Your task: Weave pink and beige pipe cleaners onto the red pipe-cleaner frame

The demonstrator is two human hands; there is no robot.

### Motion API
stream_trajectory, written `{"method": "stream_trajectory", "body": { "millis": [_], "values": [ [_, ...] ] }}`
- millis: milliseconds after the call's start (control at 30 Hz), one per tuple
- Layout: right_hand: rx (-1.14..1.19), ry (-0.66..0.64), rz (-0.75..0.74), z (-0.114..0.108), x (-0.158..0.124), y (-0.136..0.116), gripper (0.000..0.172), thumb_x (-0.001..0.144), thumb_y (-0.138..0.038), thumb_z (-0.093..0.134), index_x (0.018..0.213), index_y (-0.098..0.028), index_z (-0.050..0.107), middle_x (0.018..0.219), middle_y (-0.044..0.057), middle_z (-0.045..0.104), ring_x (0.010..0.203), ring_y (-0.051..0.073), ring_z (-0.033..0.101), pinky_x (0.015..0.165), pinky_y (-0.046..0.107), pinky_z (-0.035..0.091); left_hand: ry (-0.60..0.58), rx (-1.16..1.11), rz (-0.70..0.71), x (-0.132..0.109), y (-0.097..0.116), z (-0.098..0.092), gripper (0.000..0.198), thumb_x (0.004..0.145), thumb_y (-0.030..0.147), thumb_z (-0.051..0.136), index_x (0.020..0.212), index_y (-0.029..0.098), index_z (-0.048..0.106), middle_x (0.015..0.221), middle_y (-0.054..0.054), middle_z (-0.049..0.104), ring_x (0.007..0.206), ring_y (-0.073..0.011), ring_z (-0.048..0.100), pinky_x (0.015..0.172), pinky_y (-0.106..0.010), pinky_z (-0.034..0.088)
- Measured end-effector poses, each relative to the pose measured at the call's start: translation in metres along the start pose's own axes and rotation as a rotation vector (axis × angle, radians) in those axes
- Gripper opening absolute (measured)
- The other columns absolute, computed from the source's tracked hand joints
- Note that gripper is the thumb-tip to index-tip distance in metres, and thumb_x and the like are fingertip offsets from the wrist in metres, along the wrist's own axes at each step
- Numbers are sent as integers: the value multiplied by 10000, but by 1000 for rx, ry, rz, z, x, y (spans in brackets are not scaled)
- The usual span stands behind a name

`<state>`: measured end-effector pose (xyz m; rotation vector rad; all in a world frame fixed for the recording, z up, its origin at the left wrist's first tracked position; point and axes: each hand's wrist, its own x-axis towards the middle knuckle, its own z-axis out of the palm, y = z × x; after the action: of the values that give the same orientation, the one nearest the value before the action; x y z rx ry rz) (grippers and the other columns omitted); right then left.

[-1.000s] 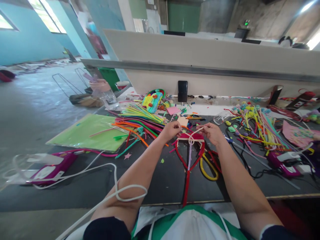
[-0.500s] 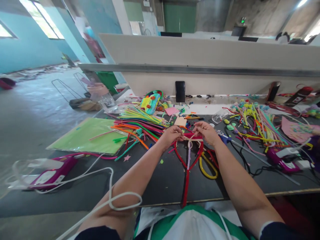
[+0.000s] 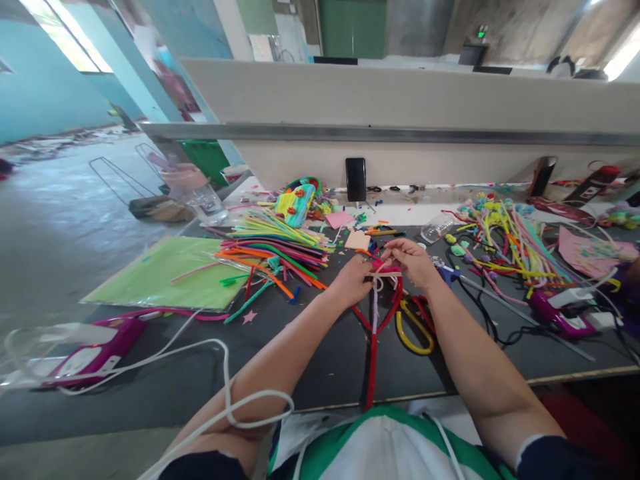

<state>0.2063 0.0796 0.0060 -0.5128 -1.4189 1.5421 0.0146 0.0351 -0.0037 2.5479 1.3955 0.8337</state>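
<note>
A red pipe-cleaner frame point(image 3: 373, 373), shaped like a heart with a long straight stem, lies before me at the table's front edge. Across its top runs a pale pink pipe cleaner point(image 3: 391, 274), looped at the middle, with a lilac length point(image 3: 375, 310) hanging down to the stem. My left hand point(image 3: 354, 280) is closed on the left side of the pink pipe cleaner, its fingertips partly hidden. With thumb and forefinger, my right hand point(image 3: 409, 262) pinches the pink one's raised end. Yellow-handled scissors point(image 3: 419, 341) rest just right of the frame.
Bundled coloured pipe cleaners point(image 3: 280, 247) and a green sheet in plastic point(image 3: 160, 273) lie left. More pipe cleaners point(image 3: 510, 247) are heaped right. Purple power strips point(image 3: 95, 353) sit at both sides. A white cable point(image 3: 225, 373) crosses my left forearm. A phone point(image 3: 356, 179) leans against the partition.
My left hand has shifted right and turned over the frame's top left, closer to my right hand. The loop in the pink pipe cleaner looks lower and smaller.
</note>
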Motion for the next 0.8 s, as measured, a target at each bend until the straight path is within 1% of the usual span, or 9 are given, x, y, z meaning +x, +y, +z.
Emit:
{"method": "stream_trajectory", "body": {
  "millis": [167, 233, 300, 400, 533, 600, 667, 733, 800],
  "values": [
    [-19, -74, 123, 5, -2, 3, 230, 805, -324, 639, 987, -186, 609, 882, 23, 673, 727, 118, 648, 733, 314, 549, 23, -28, -61, 0, -10, 4, 49, 716, 203, 638, 708, 155, 642, 790, -55, 548, 811, -170, 536, 708, -267, 451],
    [-41, -87, 161, 6, -2, 3, 238, 797, -321, 647, 987, -181, 611, 889, 25, 671, 740, 114, 644, 764, 323, 545, 13, -30, -77, 0, -14, 2, 59, 739, 181, 607, 697, 157, 641, 798, -50, 544, 777, -149, 541, 698, -253, 446],
    [-42, -81, 157, 5, -2, 1, 234, 801, -319, 643, 987, -183, 608, 880, 19, 665, 725, 104, 633, 759, 311, 539, 9, -13, -77, -1, -15, 0, 79, 761, 157, 572, 728, 169, 643, 814, -43, 548, 785, -142, 546, 710, -248, 444],
    [-42, -95, 137, 4, -2, -4, 223, 813, -317, 623, 990, -182, 605, 844, 10, 650, 645, 81, 594, 659, 244, 514, 30, 69, -68, -4, -11, -3, 140, 814, 151, 506, 822, 192, 639, 867, -42, 558, 819, -147, 548, 721, -250, 441],
    [-134, -119, 125, 1, -2, -9, 230, 815, -320, 603, 990, -171, 601, 737, -11, 618, 508, 63, 506, 512, 194, 417, 28, 206, 2, -5, -3, 1, 206, 892, 211, 420, 904, 200, 625, 888, -58, 551, 858, -163, 540, 728, -259, 435],
    [-260, -116, 125, -3, -1, -8, 225, 832, -310, 563, 1003, -167, 593, 702, -23, 607, 454, 56, 450, 482, 194, 376, 12, 269, 47, -3, -1, 2, 231, 911, 236, 395, 934, 199, 622, 886, -65, 544, 854, -170, 530, 737, -271, 431],
    [-471, -96, 102, -6, 1, -6, 210, 854, -271, 501, 1007, -166, 600, 730, -16, 626, 472, 64, 456, 510, 202, 381, -6, 330, 78, -1, -1, 2, 244, 917, 247, 383, 958, 195, 618, 892, -72, 538, 843, -178, 519, 743, -286, 427],
    [-759, -83, 57, -8, 3, -3, 201, 846, -213, 480, 976, -172, 629, 813, 7, 661, 598, 92, 540, 607, 223, 421, -21, 375, 94, 0, -2, 1, 249, 917, 237, 376, 974, 186, 613, 902, -80, 534, 844, -188, 511, 753, -301, 424],
    [-1068, -119, 39, -7, 4, -1, 182, 814, -179, 513, 920, -183, 662, 866, 27, 683, 761, 134, 596, 707, 245, 432, -31, 388, 96, 0, -4, 0, 251, 911, 213, 372, 995, 179, 607, 923, -87, 531, 858, -195, 508, 767, -313, 425]
  ]
}}
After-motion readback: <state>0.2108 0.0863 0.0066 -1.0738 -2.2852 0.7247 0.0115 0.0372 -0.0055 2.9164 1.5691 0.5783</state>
